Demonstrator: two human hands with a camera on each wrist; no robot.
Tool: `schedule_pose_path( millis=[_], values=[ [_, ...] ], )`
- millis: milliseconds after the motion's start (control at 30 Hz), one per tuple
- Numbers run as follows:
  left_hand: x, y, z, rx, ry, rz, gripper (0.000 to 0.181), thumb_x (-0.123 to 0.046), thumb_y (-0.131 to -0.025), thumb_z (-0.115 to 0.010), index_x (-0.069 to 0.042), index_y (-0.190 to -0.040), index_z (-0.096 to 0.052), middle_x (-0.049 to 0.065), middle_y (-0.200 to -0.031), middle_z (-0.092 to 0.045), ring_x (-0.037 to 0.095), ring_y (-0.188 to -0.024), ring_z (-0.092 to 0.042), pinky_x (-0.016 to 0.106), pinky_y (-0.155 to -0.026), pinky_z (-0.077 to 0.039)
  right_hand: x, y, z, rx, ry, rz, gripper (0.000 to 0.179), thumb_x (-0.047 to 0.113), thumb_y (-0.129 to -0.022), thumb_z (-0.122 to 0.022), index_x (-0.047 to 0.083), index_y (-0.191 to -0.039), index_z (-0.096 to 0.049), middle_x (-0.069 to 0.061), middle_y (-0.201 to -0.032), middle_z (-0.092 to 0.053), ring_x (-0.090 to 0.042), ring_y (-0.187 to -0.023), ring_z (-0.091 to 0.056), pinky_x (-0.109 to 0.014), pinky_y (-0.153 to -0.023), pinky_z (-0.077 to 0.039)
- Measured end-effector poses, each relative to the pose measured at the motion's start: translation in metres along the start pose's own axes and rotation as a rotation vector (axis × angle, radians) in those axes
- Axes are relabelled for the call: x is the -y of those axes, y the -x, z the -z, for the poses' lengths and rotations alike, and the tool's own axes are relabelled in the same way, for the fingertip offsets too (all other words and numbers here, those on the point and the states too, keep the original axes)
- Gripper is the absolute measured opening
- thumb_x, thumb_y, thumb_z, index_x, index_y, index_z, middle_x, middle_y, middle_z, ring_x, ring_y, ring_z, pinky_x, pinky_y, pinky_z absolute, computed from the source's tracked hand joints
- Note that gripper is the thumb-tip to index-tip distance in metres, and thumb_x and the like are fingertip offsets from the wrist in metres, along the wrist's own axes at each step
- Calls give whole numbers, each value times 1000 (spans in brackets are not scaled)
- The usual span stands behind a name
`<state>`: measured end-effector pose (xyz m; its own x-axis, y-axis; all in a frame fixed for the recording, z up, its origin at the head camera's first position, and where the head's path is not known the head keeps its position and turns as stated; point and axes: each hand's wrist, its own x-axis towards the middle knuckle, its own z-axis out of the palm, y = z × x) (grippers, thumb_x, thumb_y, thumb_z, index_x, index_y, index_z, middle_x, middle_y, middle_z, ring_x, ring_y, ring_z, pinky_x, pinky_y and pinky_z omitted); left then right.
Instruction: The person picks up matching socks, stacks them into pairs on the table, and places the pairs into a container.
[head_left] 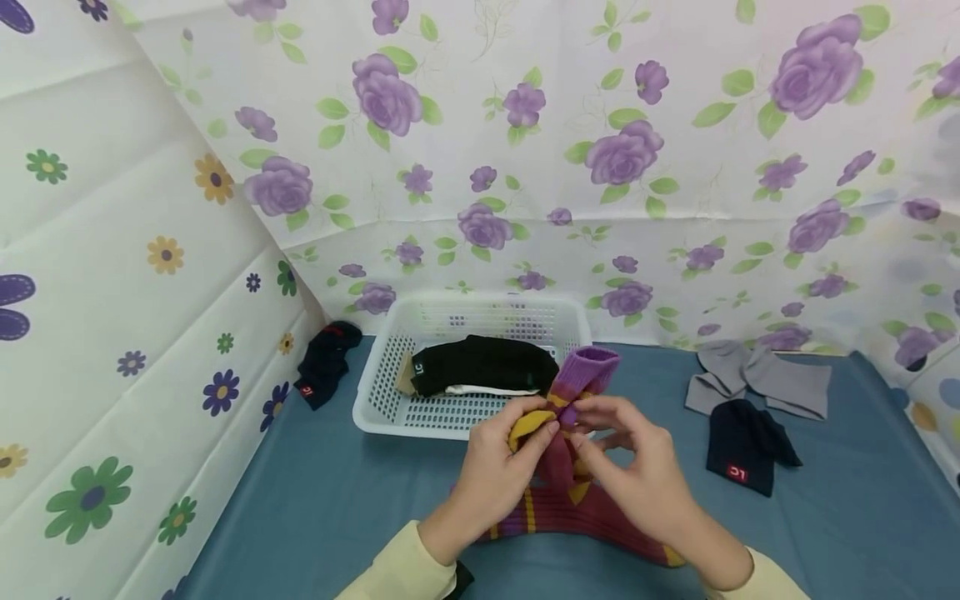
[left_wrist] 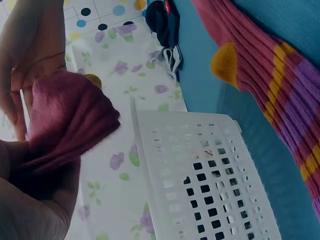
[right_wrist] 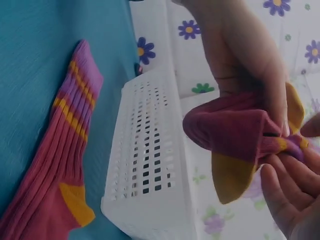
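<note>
Both hands hold a bunched maroon sock (head_left: 557,465) with yellow patches and a purple cuff, raised above the table in front of the basket. My left hand (head_left: 495,467) grips its folded part, a yellow patch showing by the fingers. On the other side, my right hand (head_left: 637,471) pinches the sock near the striped section; the right wrist view shows these fingers (right_wrist: 287,180) on the purple-and-yellow band. The purple cuff (head_left: 591,365) points up and away. Below the hands, a matching sock (right_wrist: 52,150) lies flat on the table, partly covered by them in the head view.
A white plastic basket (head_left: 375,392) behind the hands contains black socks (head_left: 483,365) and something white. Dark socks (head_left: 326,362) lie left of it. At right are grey socks (head_left: 787,383) and a navy pair (head_left: 741,446). A dark item (head_left: 461,579) shows beside the left sleeve.
</note>
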<state>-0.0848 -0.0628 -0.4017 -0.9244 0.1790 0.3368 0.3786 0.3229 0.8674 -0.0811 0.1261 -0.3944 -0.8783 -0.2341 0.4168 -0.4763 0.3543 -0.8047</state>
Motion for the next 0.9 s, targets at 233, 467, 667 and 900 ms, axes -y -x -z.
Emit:
schedule_pose_path(
  millis=[233, 467, 667, 900],
  values=[
    [0, -5, 5, -28, 74, 27, 20, -32, -92, -58, -27, -111, -59, -7, -98, -63, 9, -79, -57, 24, -64, -52, -4, -5, 0, -31, 67, -225, 33, 39, -92, -57, 22, -120, -52, 11, -100, -65, -4, -87, -61, -26, -70, -53],
    [4, -7, 6, -51, 88, 20, 17, -36, -91, -59, -26, -104, -56, -7, -92, -60, 12, -74, -56, 24, -59, -52, -5, 2, -8, -54, 237, -65, 38, 41, -85, -67, 29, -119, -56, 13, -109, -60, -2, -92, -55, -26, -73, -50],
    [3, -3, 6, -23, 123, 47, 26, -31, -90, -63, -23, -111, -50, -6, -99, -65, 10, -80, -61, 26, -65, -54, 1, -3, -14, 70, 239, 39, 40, 30, -79, -75, 33, -114, -56, 17, -90, -57, 0, -68, -52, -19, -54, -47],
    [-16, -1, 16, 3, 155, 73, 46, -16, -90, -63, -29, -132, -48, 2, -97, -69, 9, -74, -62, 22, -62, -52, -4, -3, -8, 164, 220, 82, 44, 1, -78, -69, 30, -110, -62, 15, -84, -53, 2, -56, -43, -16, -48, -41]
  ],
)
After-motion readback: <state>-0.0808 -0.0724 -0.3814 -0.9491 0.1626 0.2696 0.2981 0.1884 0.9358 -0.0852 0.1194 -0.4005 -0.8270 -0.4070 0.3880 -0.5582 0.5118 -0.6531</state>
